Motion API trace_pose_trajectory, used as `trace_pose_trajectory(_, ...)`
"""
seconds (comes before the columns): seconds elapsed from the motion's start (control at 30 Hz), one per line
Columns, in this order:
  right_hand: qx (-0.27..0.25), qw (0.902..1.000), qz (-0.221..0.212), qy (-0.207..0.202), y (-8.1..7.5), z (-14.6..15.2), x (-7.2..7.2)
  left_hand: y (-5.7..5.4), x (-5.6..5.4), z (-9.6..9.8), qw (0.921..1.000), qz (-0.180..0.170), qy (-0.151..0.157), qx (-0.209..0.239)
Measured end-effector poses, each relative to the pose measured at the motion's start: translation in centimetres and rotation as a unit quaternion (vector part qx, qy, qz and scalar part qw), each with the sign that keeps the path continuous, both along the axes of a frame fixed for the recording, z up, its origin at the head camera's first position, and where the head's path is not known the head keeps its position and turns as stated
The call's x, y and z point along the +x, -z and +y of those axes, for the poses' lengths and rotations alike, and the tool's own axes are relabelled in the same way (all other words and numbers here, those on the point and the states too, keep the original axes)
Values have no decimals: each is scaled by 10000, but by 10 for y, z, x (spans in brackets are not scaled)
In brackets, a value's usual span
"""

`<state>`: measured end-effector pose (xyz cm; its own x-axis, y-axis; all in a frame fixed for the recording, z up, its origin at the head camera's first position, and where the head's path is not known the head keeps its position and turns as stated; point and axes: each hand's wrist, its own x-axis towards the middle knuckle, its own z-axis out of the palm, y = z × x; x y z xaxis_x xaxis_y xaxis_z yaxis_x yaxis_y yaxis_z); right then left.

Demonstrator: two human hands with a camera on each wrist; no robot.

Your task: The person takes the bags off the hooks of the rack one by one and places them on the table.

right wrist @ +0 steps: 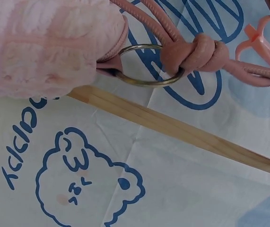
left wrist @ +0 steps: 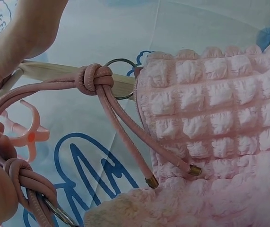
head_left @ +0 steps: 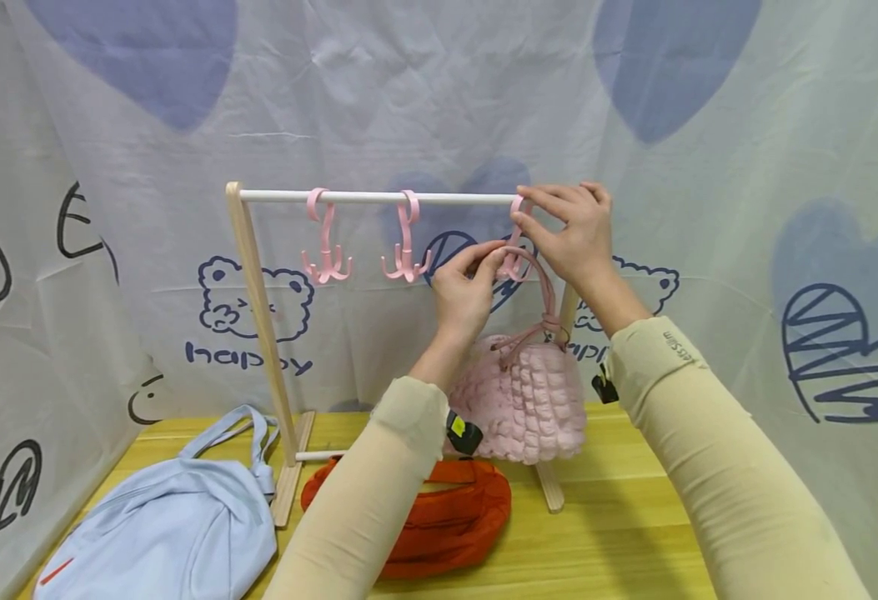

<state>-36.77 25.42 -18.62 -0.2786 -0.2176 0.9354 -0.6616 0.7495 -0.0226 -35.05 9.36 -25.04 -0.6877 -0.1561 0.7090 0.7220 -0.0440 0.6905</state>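
A pink quilted handbag [head_left: 532, 400] hangs by its knotted cord handle [head_left: 548, 296] under the right end of a white rail [head_left: 363, 198]. My left hand [head_left: 461, 290] pinches the top of that handle right beside a pink multi-prong hook [head_left: 514, 265]. Up at the rail, my right hand [head_left: 577, 237] holds the top of the same hook between thumb and fingers. A metal ring [right wrist: 146, 84] joins the handle's knot [right wrist: 196, 54] to the bag in the right wrist view. Two gold-tipped cord ends [left wrist: 125, 135] dangle from a knot in the left wrist view.
Two more pink hooks [head_left: 326, 250] hang farther left on the rail. The rack's wooden post [head_left: 262, 325] stands on a yellow wood-grain table [head_left: 619, 517]. A light blue bag [head_left: 168, 525] lies front left, and an orange-red bag [head_left: 454, 525] lies below my left forearm.
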Motion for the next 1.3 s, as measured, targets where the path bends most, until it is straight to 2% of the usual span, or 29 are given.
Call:
trace_pose_trajectory(0.2,-9,10000,-76,43,0,-1,0,0,1,-3,9995,121,-274,98)
trace_pose_trajectory(0.5,-1,10000,-98,-16,-1,0,0,0,3,-8,9997,-5,-227,11)
trace_pose_trajectory(0.77,-13,10000,-8,-32,-1,-1,-1,1,6,-12,9998,-96,-72,138)
trace_pose_trajectory(1.3,206,9998,38,-55,1,1,2,-2,15,-18,9996,-13,11,280)
